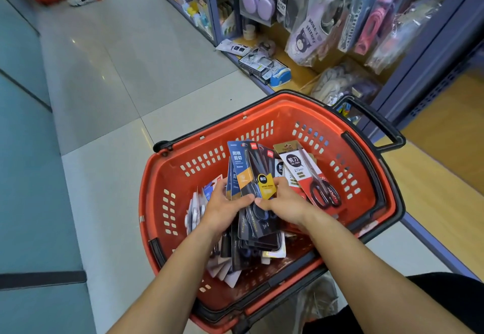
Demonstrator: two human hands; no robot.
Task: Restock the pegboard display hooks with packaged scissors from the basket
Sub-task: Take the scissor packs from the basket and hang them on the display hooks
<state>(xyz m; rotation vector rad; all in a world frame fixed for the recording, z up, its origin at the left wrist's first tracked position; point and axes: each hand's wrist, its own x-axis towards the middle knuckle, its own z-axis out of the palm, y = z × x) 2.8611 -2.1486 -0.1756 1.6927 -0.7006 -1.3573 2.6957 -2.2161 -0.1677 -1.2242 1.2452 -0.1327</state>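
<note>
The red basket (157,192) sits on the floor, just by the shelves on the right. The bunch of scissors packs (251,171) is held up in the middle of it, spread like a fan. The packs look slippery and are pinched only at their near ends. So some could slide out and fall back into the basket. Their long sides run from near to far, and the tops point far. The left hand (222,205) and the right hand (284,204) both grip the bunch.
</note>
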